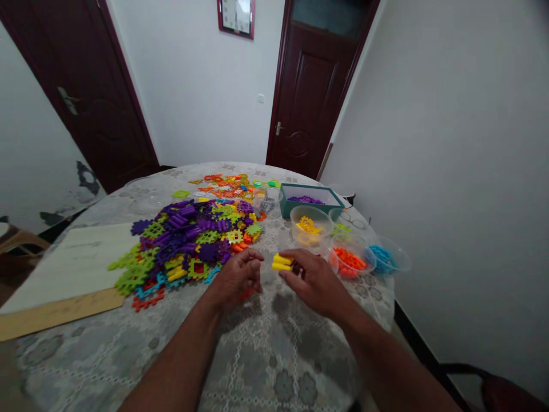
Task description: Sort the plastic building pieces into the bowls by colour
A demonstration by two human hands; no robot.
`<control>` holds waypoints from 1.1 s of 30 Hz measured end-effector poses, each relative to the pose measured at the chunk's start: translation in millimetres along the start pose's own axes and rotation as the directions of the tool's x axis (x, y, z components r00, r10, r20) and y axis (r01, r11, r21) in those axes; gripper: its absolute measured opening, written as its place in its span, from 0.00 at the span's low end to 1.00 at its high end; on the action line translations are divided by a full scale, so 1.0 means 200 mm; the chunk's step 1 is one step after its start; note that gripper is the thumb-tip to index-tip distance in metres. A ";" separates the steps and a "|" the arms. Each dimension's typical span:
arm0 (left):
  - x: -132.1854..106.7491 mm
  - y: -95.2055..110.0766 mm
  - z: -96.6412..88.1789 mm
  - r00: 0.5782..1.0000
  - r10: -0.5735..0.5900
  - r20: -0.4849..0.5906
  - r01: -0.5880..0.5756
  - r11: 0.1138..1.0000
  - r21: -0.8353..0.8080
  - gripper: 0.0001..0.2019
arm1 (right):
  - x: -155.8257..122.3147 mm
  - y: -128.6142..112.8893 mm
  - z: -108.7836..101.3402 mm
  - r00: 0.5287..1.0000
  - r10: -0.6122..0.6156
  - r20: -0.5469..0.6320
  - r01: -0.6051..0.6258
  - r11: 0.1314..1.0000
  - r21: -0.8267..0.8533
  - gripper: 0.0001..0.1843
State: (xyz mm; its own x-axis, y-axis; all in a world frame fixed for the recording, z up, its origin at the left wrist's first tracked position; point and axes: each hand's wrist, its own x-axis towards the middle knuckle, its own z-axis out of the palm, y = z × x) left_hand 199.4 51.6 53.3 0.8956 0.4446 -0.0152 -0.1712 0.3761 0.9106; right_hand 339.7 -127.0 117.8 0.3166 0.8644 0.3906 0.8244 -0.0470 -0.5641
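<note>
My right hand [315, 280] pinches yellow plastic tube-shaped pieces [282, 262] between thumb and fingers, just above the tablecloth. Facing it, my left hand [240, 277] has its fingers loosely bent and apart, with nothing visible in them. A small red piece [246, 294] lies partly hidden beneath my left hand. Left of that hand spreads a heap of purple, green, yellow, blue and red interlocking pieces [189, 234]. Beyond my right hand, a clear bowl [312, 237] holds yellow pieces. Nearer to it stands a clear bowl with orange pieces [349, 260].
Blue pieces [383, 258] fill another clear bowl at the right edge. A teal box [288, 209] with purple pieces stands behind the bowls. Flat orange and yellow pieces [227, 186] lie at the back. Cardboard [64, 312] rests at the left; a wall [463, 171] borders the right.
</note>
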 end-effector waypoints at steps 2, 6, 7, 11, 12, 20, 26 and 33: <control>0.00 0.02 0.00 0.993 0.054 -0.103 -0.061 0.996 -0.066 0.21 | 0.08 0.12 -0.07 0.996 0.021 -0.088 -0.033 0.990 -0.138 0.16; 0.00 0.08 -0.03 0.937 0.177 -0.303 -0.247 0.945 -0.212 0.19 | 0.25 0.39 -0.17 0.946 -0.004 -0.324 -0.130 0.911 -0.392 0.19; 0.00 0.09 -0.04 0.918 0.193 -0.347 -0.286 0.928 -0.239 0.18 | 0.28 0.43 -0.18 0.927 -0.032 -0.375 -0.144 0.890 -0.432 0.20; 0.01 0.11 -0.07 0.861 0.243 -0.446 -0.379 0.893 -0.244 0.16 | 0.26 0.35 -0.11 0.860 -0.146 -0.488 -0.098 0.893 -0.440 0.19; 0.01 0.11 -0.07 0.851 0.262 -0.456 -0.394 0.891 -0.224 0.16 | 0.23 0.29 -0.06 0.870 -0.165 -0.465 -0.039 0.916 -0.398 0.18; -0.01 0.07 -0.09 0.694 0.500 -0.517 -0.475 0.859 0.193 0.12 | 0.05 0.01 0.70 0.972 -0.108 -0.209 0.074 0.983 -0.168 0.27; -0.07 0.09 -0.01 0.478 0.723 -0.498 -0.248 0.655 0.713 0.09 | 0.03 0.09 0.83 0.983 -0.050 -0.174 0.001 0.962 -0.274 0.27; -0.33 0.13 -0.09 0.421 0.900 -0.115 0.078 0.090 0.993 0.14 | 0.02 0.10 0.81 0.992 -0.060 -0.115 0.027 0.962 -0.272 0.28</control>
State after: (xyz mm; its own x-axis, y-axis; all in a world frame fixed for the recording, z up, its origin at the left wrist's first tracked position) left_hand 128.5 45.5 70.6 0.1761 0.6188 0.7655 0.4618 -0.7387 0.4909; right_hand 282.0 -42.9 -10.5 0.3180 0.8026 0.5046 0.9291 -0.1579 -0.3343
